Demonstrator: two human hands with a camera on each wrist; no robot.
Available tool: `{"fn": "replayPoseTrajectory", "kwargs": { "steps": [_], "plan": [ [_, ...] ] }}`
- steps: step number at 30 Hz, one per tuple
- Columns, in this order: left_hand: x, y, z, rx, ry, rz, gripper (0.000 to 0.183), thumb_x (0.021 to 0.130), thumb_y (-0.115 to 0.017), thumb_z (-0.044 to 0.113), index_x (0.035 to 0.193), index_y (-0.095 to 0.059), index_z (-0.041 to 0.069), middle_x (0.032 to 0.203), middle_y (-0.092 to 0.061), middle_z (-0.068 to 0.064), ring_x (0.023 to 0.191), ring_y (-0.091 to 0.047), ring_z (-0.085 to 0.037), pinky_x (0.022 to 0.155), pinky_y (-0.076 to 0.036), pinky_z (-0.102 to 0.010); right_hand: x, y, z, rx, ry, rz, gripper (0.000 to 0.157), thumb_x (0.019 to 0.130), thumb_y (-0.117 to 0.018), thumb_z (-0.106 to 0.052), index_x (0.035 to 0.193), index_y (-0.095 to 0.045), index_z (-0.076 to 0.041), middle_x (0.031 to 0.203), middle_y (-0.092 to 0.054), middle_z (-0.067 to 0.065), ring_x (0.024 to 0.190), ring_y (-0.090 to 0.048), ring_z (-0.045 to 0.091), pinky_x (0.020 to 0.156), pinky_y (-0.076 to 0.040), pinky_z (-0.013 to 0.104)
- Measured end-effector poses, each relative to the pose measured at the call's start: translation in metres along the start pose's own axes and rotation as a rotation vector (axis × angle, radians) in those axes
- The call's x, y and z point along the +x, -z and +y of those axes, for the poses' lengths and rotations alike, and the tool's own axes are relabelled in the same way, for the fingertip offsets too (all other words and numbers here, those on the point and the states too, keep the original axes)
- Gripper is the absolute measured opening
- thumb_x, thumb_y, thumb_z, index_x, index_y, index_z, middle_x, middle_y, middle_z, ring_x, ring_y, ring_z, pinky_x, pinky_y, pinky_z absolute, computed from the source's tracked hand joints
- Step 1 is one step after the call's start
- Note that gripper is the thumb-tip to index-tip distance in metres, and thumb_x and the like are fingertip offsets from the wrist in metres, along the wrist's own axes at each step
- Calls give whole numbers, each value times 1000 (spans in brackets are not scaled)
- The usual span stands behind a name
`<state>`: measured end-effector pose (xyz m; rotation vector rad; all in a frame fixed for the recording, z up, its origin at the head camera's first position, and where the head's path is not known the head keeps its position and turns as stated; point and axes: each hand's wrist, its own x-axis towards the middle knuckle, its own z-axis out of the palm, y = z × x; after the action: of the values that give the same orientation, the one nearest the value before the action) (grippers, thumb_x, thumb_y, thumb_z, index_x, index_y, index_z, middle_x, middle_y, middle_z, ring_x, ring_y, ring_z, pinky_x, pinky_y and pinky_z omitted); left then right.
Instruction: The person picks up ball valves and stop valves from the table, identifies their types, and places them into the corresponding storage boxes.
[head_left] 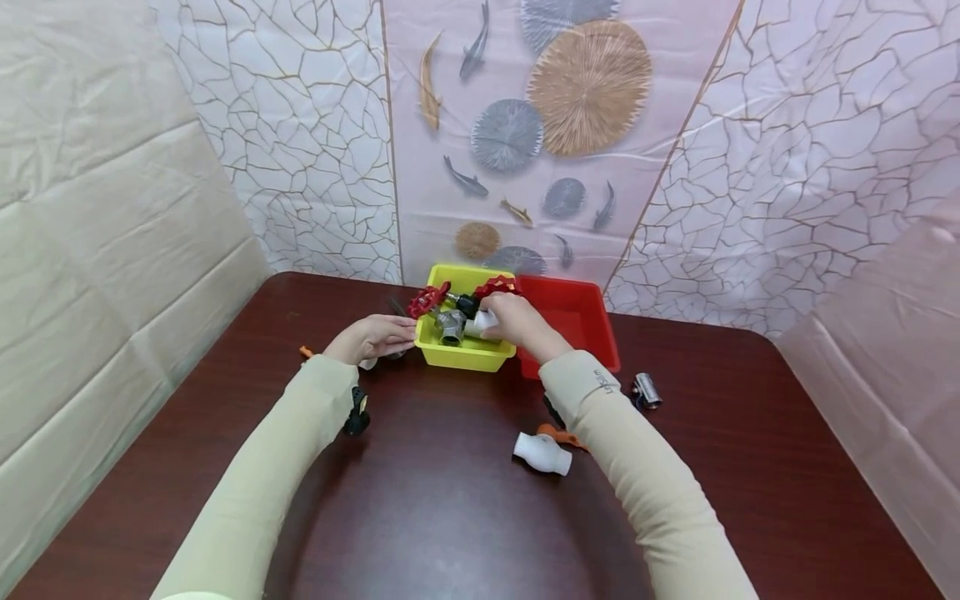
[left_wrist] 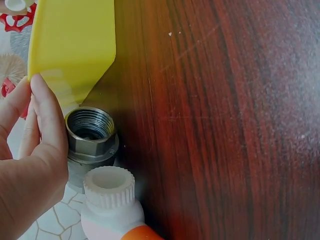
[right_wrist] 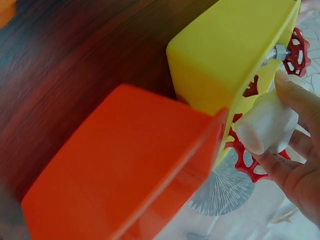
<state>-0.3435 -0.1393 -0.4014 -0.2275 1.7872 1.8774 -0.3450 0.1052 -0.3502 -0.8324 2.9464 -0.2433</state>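
My left hand (head_left: pixel 375 336) pinches the left rim of a yellow bin (head_left: pixel 467 359), with thumb and fingertips at its edge in the left wrist view. My right hand (head_left: pixel 519 323) is over the bin's right side and grips a white plastic valve (right_wrist: pixel 267 122) by its body. A red handwheel (right_wrist: pixel 246 161) shows just behind that valve. Inside the bin, a metal valve (head_left: pixel 452 326) lies near the front, and another red handwheel (head_left: pixel 427 301) pokes over the left rim. The right palm hides part of the bin's right edge.
Against the yellow bin's right side stands a red bin (head_left: pixel 573 321). Beside my left hand are a threaded metal fitting (left_wrist: pixel 91 127) and a white valve (left_wrist: pixel 112 200) with an orange handle. Another white valve (head_left: pixel 543 454) and a metal fitting (head_left: pixel 646 391) lie near my right forearm.
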Motion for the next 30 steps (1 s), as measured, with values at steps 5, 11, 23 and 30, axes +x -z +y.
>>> {"fn": "replayPoseTrajectory", "kwargs": {
  "steps": [5,11,23,30],
  "plan": [
    [1,0,0,-4,11,10,49,96,-47,3,144,-35,0,147,-38,-18,82,-64,-7,104,-39,-32,7,-8,0,-12,-10,-7,36,82,-73,-19,112,-64,-3,111,-66,12,99,-59,25,90,-50,37],
    [3,2,-1,-6,-5,6,47,97,-46,3,143,-36,-2,147,-38,-20,84,-64,-7,104,-38,-32,12,-16,1,-11,1,29,34,81,-74,-18,110,-65,-2,111,-67,13,99,-59,26,90,-49,38],
    [2,5,0,-25,-2,8,49,97,-47,3,143,-35,-2,147,-38,-19,71,-64,-5,105,-38,-34,21,-31,-1,-42,-6,28,36,82,-73,-18,114,-65,-3,113,-65,13,103,-59,27,95,-47,38],
    [0,5,-3,-16,-35,-43,50,97,-44,1,145,-30,-3,149,-32,-22,108,-61,-18,108,-35,-34,20,-42,-3,-121,18,32,31,83,-72,-15,111,-67,-3,108,-64,14,100,-59,27,96,-45,39]
  ]
}}
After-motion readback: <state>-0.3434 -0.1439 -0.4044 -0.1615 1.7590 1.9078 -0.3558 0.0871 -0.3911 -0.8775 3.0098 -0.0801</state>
